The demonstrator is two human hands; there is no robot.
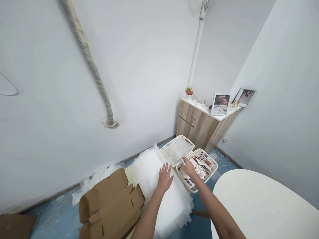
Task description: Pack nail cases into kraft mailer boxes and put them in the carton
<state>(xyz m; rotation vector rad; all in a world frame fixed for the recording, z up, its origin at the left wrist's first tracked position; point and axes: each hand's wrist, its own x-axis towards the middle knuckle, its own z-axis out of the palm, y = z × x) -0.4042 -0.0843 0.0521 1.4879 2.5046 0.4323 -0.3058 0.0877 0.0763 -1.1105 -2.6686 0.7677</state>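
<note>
Items counted in the room: one left hand (164,178), one right hand (189,168), two white plastic baskets (174,145), two framed photographs (220,104), one potted succulent (189,90), one wooden cabinet (196,124), one round white table (264,205), two cardboard pieces (109,199)

1. Head view: camera riding on the person's head, facing forward and tilting steeply down.
2. Near field: left hand (164,178) and right hand (189,167) showing close below, arms entering from the bottom edge.
3. Far field: white wall (139,66) and wooden cabinet (196,126) filling the corner beyond.
</note>
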